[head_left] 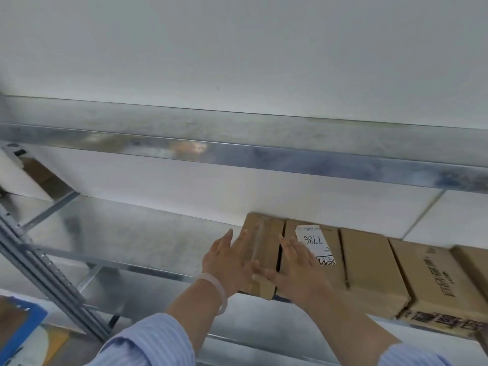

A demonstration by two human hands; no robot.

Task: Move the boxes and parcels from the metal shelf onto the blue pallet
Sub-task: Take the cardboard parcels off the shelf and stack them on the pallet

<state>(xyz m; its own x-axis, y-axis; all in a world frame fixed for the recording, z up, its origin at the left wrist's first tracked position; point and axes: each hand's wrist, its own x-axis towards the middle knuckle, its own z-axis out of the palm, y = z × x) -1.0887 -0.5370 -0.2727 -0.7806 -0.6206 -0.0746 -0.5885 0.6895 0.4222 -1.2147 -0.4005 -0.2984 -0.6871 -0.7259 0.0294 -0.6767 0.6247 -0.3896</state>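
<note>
Head view: both hands lie flat, fingers straight and slightly spread, the left hand [227, 262] at the side of the end box [264, 233], the right hand [297, 270] over its seam with the labelled box [324, 270]. Ungripped, the end box could slide off the metal shelf [145, 233]. Every box is closed, contents unseen. The blue pallet [26, 318] sits well behind the fingers.

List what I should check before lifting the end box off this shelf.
1. Hands at the end box: ok; left hand at its left side, right hand with its thumb across it.
2. Grip closed: not ok; fingers are straight.
3. Right hand placement: not ok; it lies mostly on the labelled box.
4. Nothing stacked on the end box: ok.
5. Room on the blue pallet: cannot tell; only a corner shows.
</note>
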